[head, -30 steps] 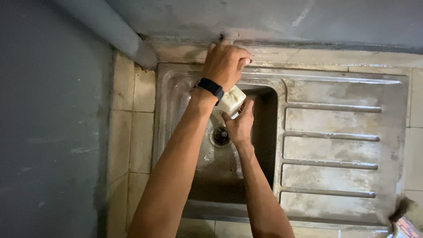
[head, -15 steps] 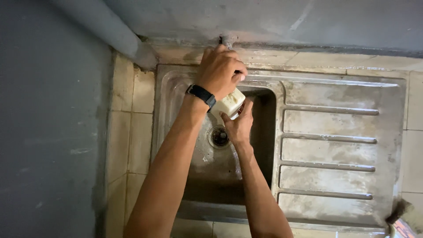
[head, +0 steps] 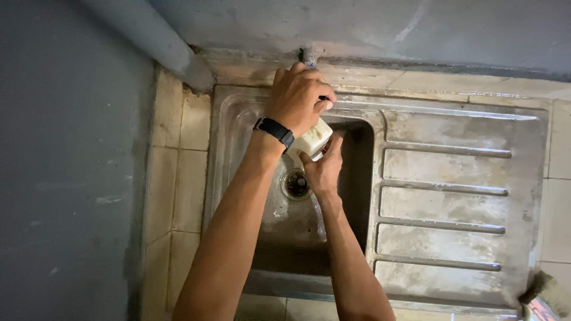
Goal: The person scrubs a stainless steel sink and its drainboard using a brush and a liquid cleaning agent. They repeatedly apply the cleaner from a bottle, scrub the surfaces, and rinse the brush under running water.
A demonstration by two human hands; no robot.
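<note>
My left hand point(head: 298, 95), with a black wristband, is closed over the tap point(head: 308, 57) that comes out of the wall above the steel sink point(head: 238, 119). My right hand point(head: 324, 168) holds a small cream-white container point(head: 311, 138) up inside the basin, just under my left hand. The round drain point(head: 295, 183) lies below and left of the container. Most of the tap is hidden by my left hand.
The sink's ribbed draining board point(head: 443, 184) spreads to the right. Beige tiles point(head: 178, 160) border the sink on the left, with a grey wall and a slanting pipe point(head: 160, 41) behind. A brush-like object point(head: 544, 291) pokes in at the bottom right corner.
My left hand has slid slightly down from the wall end of the tap and stayed closed on it. My right hand and the container have barely moved.
</note>
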